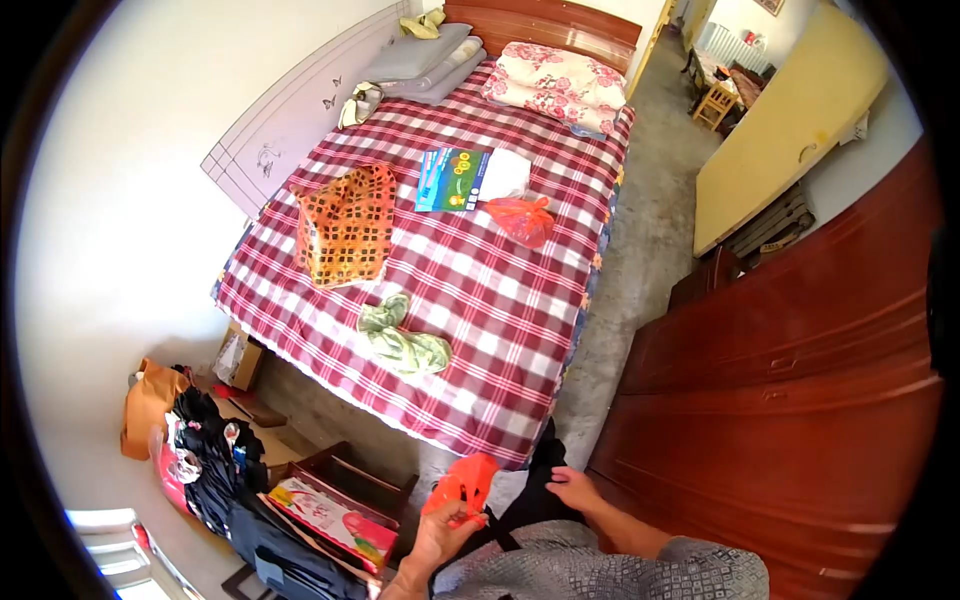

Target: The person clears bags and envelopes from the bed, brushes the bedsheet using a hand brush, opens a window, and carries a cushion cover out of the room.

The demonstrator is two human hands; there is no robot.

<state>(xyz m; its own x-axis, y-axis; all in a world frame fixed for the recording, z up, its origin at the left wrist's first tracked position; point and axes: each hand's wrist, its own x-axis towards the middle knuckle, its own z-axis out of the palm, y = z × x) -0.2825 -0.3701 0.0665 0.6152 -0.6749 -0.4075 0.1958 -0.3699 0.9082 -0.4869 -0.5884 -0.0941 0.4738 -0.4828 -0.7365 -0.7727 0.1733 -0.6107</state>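
Note:
My left hand (446, 532) is closed on a bright red-orange plastic bag (470, 480), held bunched up near the foot of the bed. To its right, my right hand (574, 488) has its fingers apart and holds nothing, in front of black cloth. On the checked bedspread (480, 300) nearest to my hands lies a crumpled green cloth (405, 345). Farther up are an orange patterned bag (345, 230), a blue and green package (455, 180), a white item (507, 174) and a tied red plastic bag (522, 220).
Folded bedding (555, 85) and grey pillows (425, 58) lie at the headboard. A red wooden wardrobe (770, 400) stands at the right, beyond it a yellow door (790, 130). Bags (215, 470) and a chair with boxes (335, 525) crowd the lower left.

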